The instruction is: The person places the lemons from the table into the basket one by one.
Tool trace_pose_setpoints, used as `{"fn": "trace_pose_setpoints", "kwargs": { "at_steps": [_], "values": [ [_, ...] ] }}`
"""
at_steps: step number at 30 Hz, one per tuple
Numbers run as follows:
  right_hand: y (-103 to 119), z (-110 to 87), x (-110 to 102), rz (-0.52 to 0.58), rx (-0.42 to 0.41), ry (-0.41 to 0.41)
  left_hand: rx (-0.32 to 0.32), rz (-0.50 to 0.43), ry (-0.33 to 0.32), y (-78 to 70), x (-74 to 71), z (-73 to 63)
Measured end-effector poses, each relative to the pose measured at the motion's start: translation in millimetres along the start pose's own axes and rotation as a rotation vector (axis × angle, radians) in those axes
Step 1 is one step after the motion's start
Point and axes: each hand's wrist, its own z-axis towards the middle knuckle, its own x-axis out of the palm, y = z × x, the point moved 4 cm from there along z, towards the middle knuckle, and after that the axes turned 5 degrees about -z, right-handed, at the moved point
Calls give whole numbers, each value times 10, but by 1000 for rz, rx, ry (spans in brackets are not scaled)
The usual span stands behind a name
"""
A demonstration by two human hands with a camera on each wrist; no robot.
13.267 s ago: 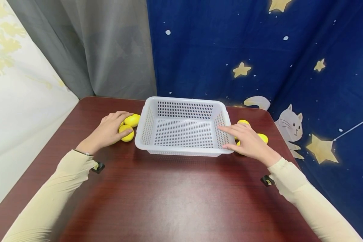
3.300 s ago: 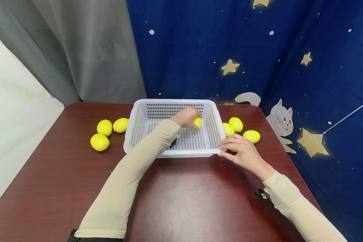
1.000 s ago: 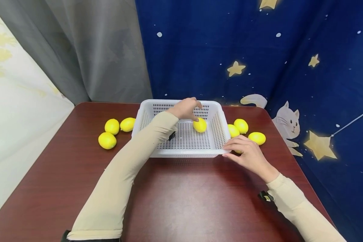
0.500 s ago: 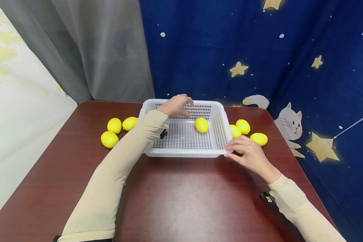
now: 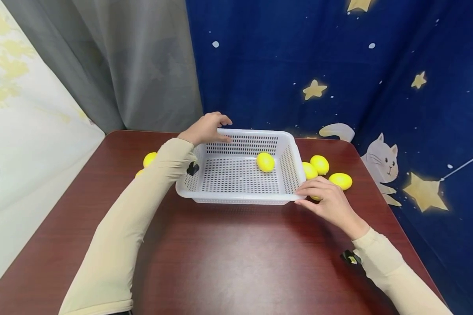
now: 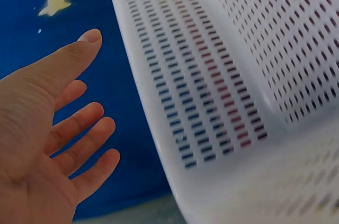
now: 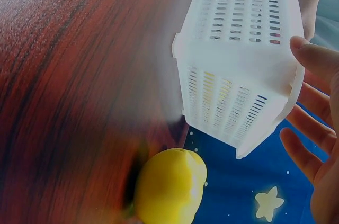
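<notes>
A white perforated plastic basket (image 5: 244,197) stands on the table with one lemon (image 5: 266,162) lying inside, toward its right end. My left hand (image 5: 206,130) is over the basket's back left part, its fingers loosely spread and holding nothing. In the left wrist view that hand (image 6: 58,113) appears apart from the basket rim (image 6: 142,94). My right hand (image 5: 331,203) grips the rim at the front right corner, thumb on the front and fingers over the side. The right wrist view shows a lemon (image 7: 172,187) on the table near that corner.
Several lemons (image 5: 340,181) lie right of the basket, one partly hidden by my right hand. At the left, lemons (image 5: 150,159) are partly covered by my left sleeve. The dark red table (image 5: 236,253) ends at a grey curtain (image 5: 153,65) and a blue star curtain (image 5: 256,65).
My left hand let go of the lemon inside the basket, then drew up and left toward the back left rim. The right hand stays at the front right corner.
</notes>
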Motion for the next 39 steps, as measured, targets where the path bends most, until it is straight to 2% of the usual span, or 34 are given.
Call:
{"fn": "trace_pose_setpoints", "kwargs": {
  "at_steps": [4, 9, 17, 28, 39],
  "values": [
    [-1, 4, -9, 4, -3, -3, 0, 8, -20, 113, -144, -89],
    [2, 4, -21, 10, 1, -5, -44, -1, -54, 245, -301, -220],
    [7, 4, -21, 17, 2, -11, -94, -12, -86, 463, -458, -390],
    [8, 2, -7, 26, -3, -22, -121, -23, -137, 753, -535, -601],
    [14, -15, 11, 24, 7, -27, -165, -38, -135, 1002, -552, -801]
  ]
}}
